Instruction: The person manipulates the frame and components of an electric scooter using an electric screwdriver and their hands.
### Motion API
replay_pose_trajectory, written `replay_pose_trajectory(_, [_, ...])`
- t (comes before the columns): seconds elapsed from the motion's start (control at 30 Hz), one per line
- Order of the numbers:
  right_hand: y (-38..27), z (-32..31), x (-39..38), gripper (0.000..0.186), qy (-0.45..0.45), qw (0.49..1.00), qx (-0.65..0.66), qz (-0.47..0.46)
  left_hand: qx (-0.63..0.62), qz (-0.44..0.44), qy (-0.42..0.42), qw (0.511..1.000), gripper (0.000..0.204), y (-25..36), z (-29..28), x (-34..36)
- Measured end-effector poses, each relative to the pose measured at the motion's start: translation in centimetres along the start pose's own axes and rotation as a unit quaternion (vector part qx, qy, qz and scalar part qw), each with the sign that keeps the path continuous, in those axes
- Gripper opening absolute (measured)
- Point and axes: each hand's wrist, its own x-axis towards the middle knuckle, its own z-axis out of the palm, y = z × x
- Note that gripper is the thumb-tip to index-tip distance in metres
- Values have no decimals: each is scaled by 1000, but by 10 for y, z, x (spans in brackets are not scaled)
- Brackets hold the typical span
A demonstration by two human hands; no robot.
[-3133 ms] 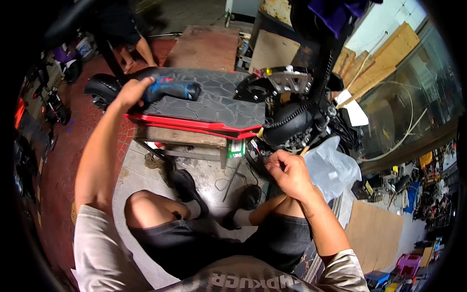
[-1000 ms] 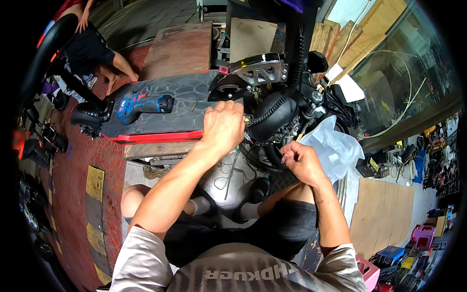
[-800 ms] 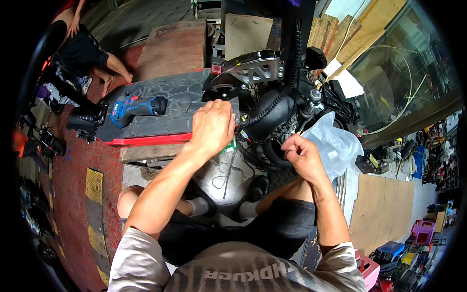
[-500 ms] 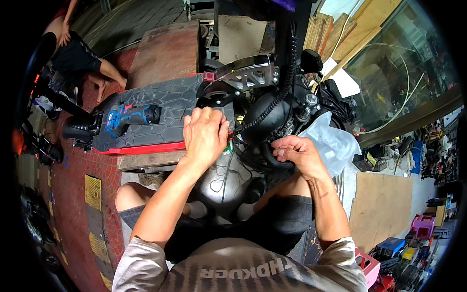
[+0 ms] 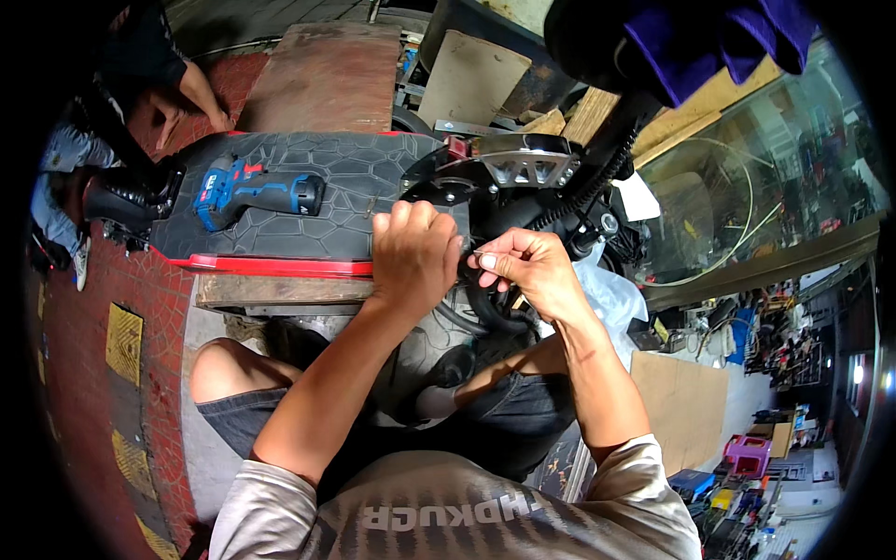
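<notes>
An electric scooter lies before me, its black patterned deck [image 5: 350, 163] edged in red. My left hand [image 5: 417, 254] is curled shut at the deck's front end, knuckles up; whatever its fingers hold is hidden. Close on its right, my right hand [image 5: 530, 269] pinches thumb and forefinger together around something small and thin that I cannot make out. A blue-and-black cordless drill [image 5: 266, 193] rests on the deck. Beyond my hands is a silver-and-black metal bracket [image 5: 532, 168], and a black ribbed cable sleeve [image 5: 611, 166] runs up the steering column.
Purple cloth [image 5: 723, 42] hangs at the upper right. A translucent plastic bag [image 5: 611, 294] lies right of my right hand. Wooden boards support the deck [image 5: 280, 290]. Another person's bare arm [image 5: 199, 93] reaches down at the far left. Cardboard [image 5: 681, 397] covers floor at right.
My right hand has moved left, up beside my left hand. The steering column leans further right, and more purple cloth shows. The other person's arm now reaches lower. My view has shifted.
</notes>
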Motion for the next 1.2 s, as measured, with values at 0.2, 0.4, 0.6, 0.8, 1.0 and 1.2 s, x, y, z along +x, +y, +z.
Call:
replay_pose_trajectory(0.2, [-8, 5, 20, 10, 27, 990, -127, 51, -5, -11, 8, 1000, 19, -1, 0, -2])
replay_pose_trajectory(0.4, [-3, 7, 36, 14, 61, 950, -306, 29, -5, -16, 1, 1000, 19, -3, 0, -3])
replay_pose_trajectory(0.6, [-7, 12, 40, 15, 66, 927, -366, 51, 2, -24, -37, 999, 15, -2, -2, -2])
replay_pose_trajectory(0.8, [-8, 15, 42, 17, 78, 911, -399, 69, -5, -21, -13, 1000, 18, -3, -2, -2])
replay_pose_trajectory(1.0, [-13, 30, 32, 15, 112, 847, -519, -30, -6, -26, -16, 1000, 17, -4, -2, -2])
replay_pose_trajectory(1.2, [-18, 46, 30, 17, 103, 791, -600, -59, 3, -27, -19, 999, 16, -5, -3, -2])
